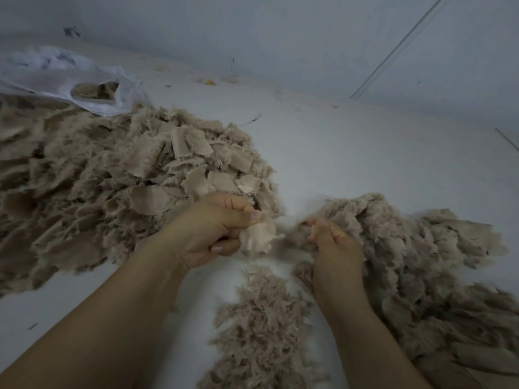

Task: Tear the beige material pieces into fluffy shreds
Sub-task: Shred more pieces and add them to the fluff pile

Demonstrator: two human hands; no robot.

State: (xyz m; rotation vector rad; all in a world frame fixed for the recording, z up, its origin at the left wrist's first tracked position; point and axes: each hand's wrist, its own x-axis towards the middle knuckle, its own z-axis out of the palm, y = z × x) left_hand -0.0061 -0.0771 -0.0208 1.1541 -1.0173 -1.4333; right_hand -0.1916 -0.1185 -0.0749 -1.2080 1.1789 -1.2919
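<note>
Beige shreds (261, 327) on a white floor (351, 153).

A plain work room with a bare white floor (351, 164) and white wall (280, 37). Big heaps of beige scraps (112, 178) lie left of the hands, a plastic bag (70, 77) beyond them.
</note>
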